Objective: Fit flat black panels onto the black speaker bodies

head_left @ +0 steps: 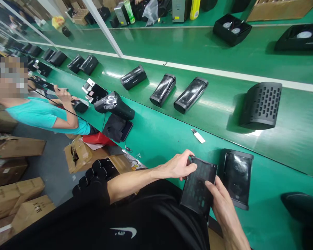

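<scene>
Just left of the glossy black unit, from the wearer's side: a black grille panel, tilted, in two bare hands. Left hand at its far left corner, fingers closed to a pinch, thumb on the face. Right hand on the edge nearest the unit, fingers curled partly round it, thumb over the front.

Writing: pale swoosh logo on the wearer's black shirt, lower left of the unit; small characters beside it, not legible. Printed letters on a carton, far left of the unit, near the floor; too skewed to read surely. Yellow labels on a grey box, well beyond the unit; text too small.

Surface: green, shiny. Beyond the unit, an upright perforated housing; left of and beyond it, a small white-ended piece and three glossy housings lying down.

Room: further left of the unit, a person in turquoise with a dark part in hand; cartons on a grey floor.
</scene>
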### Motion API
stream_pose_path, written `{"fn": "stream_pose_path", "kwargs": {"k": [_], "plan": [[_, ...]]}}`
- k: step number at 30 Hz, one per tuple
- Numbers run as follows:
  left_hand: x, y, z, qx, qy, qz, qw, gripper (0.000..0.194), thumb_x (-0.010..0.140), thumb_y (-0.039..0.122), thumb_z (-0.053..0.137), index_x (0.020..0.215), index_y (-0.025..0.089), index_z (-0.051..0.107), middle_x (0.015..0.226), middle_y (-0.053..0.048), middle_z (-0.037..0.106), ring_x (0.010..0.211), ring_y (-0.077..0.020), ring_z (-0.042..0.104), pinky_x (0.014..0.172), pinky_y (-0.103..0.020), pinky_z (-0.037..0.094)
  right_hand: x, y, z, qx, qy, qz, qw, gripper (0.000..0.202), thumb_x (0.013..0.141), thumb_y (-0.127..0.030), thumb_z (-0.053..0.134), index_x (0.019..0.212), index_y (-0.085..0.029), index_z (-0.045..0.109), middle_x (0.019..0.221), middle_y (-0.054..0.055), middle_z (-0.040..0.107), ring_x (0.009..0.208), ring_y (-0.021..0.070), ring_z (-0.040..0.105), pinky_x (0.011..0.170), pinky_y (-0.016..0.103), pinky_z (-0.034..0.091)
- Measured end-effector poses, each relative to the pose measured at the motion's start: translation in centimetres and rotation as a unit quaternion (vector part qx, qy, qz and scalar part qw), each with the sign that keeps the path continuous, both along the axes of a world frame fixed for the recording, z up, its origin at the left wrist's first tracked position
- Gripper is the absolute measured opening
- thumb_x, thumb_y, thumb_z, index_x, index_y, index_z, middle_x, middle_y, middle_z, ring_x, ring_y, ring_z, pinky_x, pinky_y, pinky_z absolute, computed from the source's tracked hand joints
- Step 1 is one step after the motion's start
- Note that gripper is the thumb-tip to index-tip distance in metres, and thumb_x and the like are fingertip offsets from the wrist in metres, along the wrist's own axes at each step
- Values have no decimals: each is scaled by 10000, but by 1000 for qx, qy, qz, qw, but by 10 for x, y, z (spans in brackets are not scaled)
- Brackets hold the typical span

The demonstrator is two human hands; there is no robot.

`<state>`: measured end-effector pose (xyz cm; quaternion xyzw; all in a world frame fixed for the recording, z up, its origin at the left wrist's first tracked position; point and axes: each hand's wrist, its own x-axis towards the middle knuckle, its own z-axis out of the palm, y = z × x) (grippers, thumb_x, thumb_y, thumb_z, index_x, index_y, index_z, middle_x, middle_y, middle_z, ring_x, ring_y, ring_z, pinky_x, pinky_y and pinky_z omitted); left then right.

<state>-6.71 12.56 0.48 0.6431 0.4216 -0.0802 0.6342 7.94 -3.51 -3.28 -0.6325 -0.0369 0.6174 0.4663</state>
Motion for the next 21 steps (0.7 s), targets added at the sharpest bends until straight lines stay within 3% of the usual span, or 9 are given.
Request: {"fn": "stream_pose_path", "kwargs": {"k": [5,11,16,21], "plan": [[4,2,2,39,37,-2,999,400,976,379,499,1331,198,481,621,102,572,438,-108,565,550,-227,471,-3,1,-1,17,1,11,1000,614,780,-521,825,1327,-272,697,1274,71,739,1194,354,669,982,462,563],[10,4,-2,125,62,-32,990,328,959,310,481,1254,214,589,616,77,551,579,-139,576,693,-267,475,-4,0,-1,41,-9,29,999,587,843,-489,789,1375,-289,644,1352,65,704,1194,325,669,954,424,569],[11,4,-9,157,75,-48,984,333,960,294,471,1249,205,610,668,49,589,666,-159,602,773,-289,501,-2,-2,-8,53,-26,44,997,597,818,-479,807,1348,-267,632,1348,78,702,1217,331,656,1032,454,525],[12,4,-10,160,65,-46,984,325,956,296,474,1235,207,614,681,44,603,648,-155,590,758,-286,494,-1,0,-12,49,-63,55,995,631,769,-473,827,1324,-243,631,1332,88,706,1233,343,640,1063,474,496]]}}
